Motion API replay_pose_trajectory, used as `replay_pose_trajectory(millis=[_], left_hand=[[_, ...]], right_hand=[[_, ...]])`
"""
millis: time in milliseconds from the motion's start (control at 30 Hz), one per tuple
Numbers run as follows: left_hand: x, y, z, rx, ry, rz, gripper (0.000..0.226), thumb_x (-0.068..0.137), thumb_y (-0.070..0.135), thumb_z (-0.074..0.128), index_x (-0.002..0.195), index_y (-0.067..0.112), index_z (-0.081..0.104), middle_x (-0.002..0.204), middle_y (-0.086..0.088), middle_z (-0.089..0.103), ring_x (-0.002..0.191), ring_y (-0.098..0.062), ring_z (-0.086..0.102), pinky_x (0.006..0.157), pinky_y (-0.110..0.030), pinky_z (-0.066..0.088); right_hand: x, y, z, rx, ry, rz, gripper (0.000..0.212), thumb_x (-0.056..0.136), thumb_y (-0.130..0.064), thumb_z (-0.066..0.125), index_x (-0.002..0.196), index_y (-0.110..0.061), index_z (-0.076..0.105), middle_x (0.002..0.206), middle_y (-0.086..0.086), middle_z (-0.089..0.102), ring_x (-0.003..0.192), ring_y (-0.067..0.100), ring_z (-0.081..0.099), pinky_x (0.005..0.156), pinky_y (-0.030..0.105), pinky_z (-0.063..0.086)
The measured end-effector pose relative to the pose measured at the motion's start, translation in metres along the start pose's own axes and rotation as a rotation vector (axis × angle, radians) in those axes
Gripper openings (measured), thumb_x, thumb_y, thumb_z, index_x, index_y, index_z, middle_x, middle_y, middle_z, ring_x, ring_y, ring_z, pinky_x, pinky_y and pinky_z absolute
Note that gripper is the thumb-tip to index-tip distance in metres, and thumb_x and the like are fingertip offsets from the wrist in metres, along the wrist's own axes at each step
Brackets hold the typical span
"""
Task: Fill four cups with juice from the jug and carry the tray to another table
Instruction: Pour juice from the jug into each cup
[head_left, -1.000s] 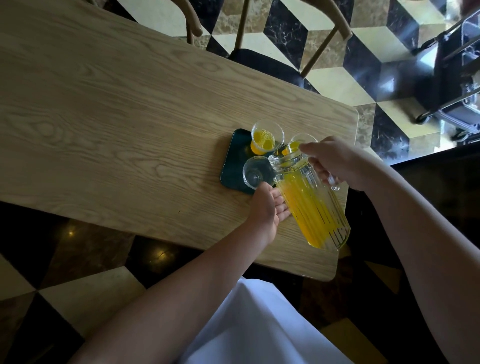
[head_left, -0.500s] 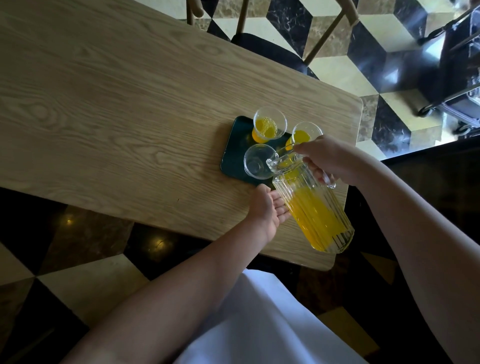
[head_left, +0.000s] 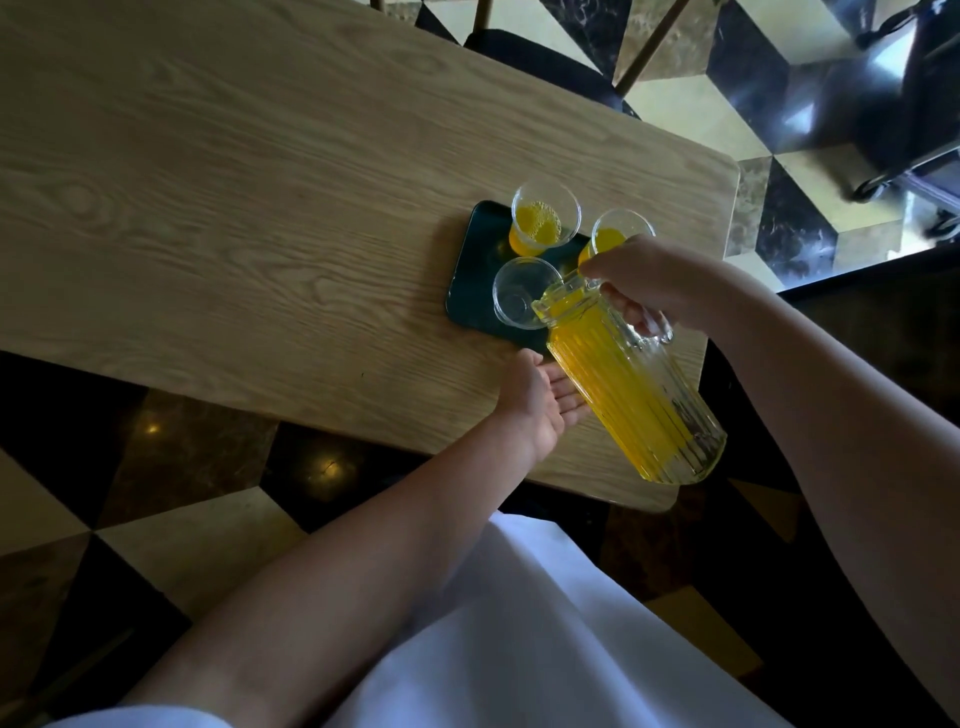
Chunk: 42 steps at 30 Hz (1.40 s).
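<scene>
jug (head_left: 631, 384) tipped further twd empty cup (head_left: 522, 293) | r hand (head_left: 649, 280) grips handle | l hand (head_left: 537, 402) open, flat

The jug (head_left: 631, 384) hides the tray's (head_left: 475, 270) near right corner, any fourth cup there, and the left hand's (head_left: 535, 402) fingers (head_left: 566, 402). Beyond the jug, the right hand (head_left: 649, 280) covers part of a filled cup (head_left: 615, 236).

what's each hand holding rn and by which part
The right hand grips the juice jug by its handle, near the top. The left hand lies open under the jug's side, gripping nothing.
</scene>
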<state>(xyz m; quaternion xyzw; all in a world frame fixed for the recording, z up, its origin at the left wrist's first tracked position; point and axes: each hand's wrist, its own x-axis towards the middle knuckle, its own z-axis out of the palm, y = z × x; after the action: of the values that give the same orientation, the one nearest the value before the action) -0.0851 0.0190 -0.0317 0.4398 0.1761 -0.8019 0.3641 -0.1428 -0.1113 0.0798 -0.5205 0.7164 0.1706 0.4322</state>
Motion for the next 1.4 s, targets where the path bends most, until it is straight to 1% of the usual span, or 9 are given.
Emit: replay_pose_trajectory(millis=[100, 200, 267, 367, 500, 633, 933, 1067, 1400], left_hand=[[-0.005, 0.001, 0.002, -0.022, -0.019, 0.019, 0.057, 0.103, 0.032, 0.021, 0.136, -0.002, 0.052, 0.138, -0.028, 0.056, 0.134, -0.040, 0.048, 0.117, -0.053, 0.031], [-0.005, 0.001, 0.000, -0.032, -0.029, 0.024, 0.056, 0.103, 0.033, 0.022, 0.135, -0.002, 0.053, 0.138, -0.028, 0.056, 0.134, -0.039, 0.049, 0.117, -0.052, 0.032], [-0.007, 0.002, 0.000, -0.025, -0.029, 0.025, 0.053, 0.103, 0.032, 0.022, 0.125, -0.001, 0.057, 0.133, -0.028, 0.058, 0.133, -0.039, 0.050, 0.113, -0.050, 0.035], [-0.008, 0.003, 0.000, -0.021, -0.047, 0.024, 0.049, 0.103, 0.031, 0.022, 0.114, 0.002, 0.060, 0.120, -0.024, 0.064, 0.129, -0.038, 0.052, 0.104, -0.047, 0.040], [-0.008, 0.004, -0.001, -0.036, -0.051, 0.018, 0.051, 0.103, 0.032, 0.023, 0.121, 0.001, 0.059, 0.127, -0.026, 0.062, 0.130, -0.038, 0.052, 0.103, -0.047, 0.040], [-0.008, 0.006, 0.001, -0.048, -0.051, 0.007, 0.054, 0.103, 0.033, 0.023, 0.129, -0.001, 0.055, 0.139, -0.028, 0.055, 0.134, -0.040, 0.049, 0.112, -0.050, 0.035], [-0.004, 0.005, 0.000, -0.066, -0.033, -0.004, 0.057, 0.102, 0.034, 0.024, 0.139, 0.000, 0.050, 0.142, -0.028, 0.053, 0.137, -0.040, 0.046, 0.116, -0.052, 0.031], [-0.007, 0.005, 0.003, -0.067, -0.027, -0.011, 0.058, 0.102, 0.034, 0.023, 0.142, -0.002, 0.046, 0.145, -0.028, 0.049, 0.140, -0.041, 0.041, 0.116, -0.052, 0.029], [-0.019, 0.006, 0.008, -0.093, -0.040, -0.014, 0.059, 0.104, 0.035, 0.022, 0.144, -0.003, 0.042, 0.149, -0.030, 0.042, 0.144, -0.041, 0.035, 0.117, -0.050, 0.028]], right_hand=[[-0.001, -0.003, 0.001, 0.007, -0.024, 0.026, 0.044, 0.100, -0.030, 0.049, 0.061, -0.012, 0.043, 0.050, 0.003, 0.037, 0.032, 0.012, 0.031, 0.036, 0.013, 0.029], [-0.001, -0.007, 0.003, -0.003, -0.032, 0.038, 0.041, 0.100, -0.028, 0.047, 0.063, -0.012, 0.043, 0.053, 0.003, 0.038, 0.037, 0.013, 0.031, 0.040, 0.015, 0.028], [0.000, -0.009, 0.003, 0.002, -0.039, 0.040, 0.040, 0.100, -0.027, 0.045, 0.063, -0.013, 0.043, 0.055, 0.004, 0.038, 0.040, 0.014, 0.031, 0.041, 0.016, 0.028], [0.003, -0.010, 0.003, 0.013, -0.044, 0.064, 0.041, 0.100, -0.030, 0.045, 0.063, -0.014, 0.042, 0.053, 0.002, 0.037, 0.033, 0.011, 0.030, 0.038, 0.014, 0.027], [0.009, -0.010, 0.002, 0.013, -0.055, 0.077, 0.042, 0.100, -0.035, 0.046, 0.063, -0.014, 0.044, 0.054, 0.002, 0.038, 0.036, 0.012, 0.030, 0.040, 0.015, 0.027], [0.013, -0.012, 0.002, 0.014, -0.076, 0.104, 0.043, 0.100, -0.035, 0.045, 0.062, -0.015, 0.043, 0.054, 0.002, 0.036, 0.036, 0.011, 0.029, 0.041, 0.016, 0.026], [0.019, -0.014, 0.003, -0.018, -0.075, 0.109, 0.044, 0.100, -0.037, 0.045, 0.061, -0.016, 0.042, 0.054, 0.001, 0.037, 0.036, 0.012, 0.029, 0.047, 0.018, 0.026], [0.020, -0.015, 0.003, -0.063, -0.077, 0.086, 0.046, 0.101, -0.036, 0.042, 0.060, -0.015, 0.042, 0.054, 0.004, 0.037, 0.037, 0.013, 0.030, 0.044, 0.016, 0.027], [0.019, -0.023, 0.002, -0.171, -0.084, 0.034, 0.046, 0.098, -0.035, 0.043, 0.058, -0.011, 0.044, 0.058, 0.013, 0.040, 0.044, 0.019, 0.034, 0.051, 0.027, 0.028]])
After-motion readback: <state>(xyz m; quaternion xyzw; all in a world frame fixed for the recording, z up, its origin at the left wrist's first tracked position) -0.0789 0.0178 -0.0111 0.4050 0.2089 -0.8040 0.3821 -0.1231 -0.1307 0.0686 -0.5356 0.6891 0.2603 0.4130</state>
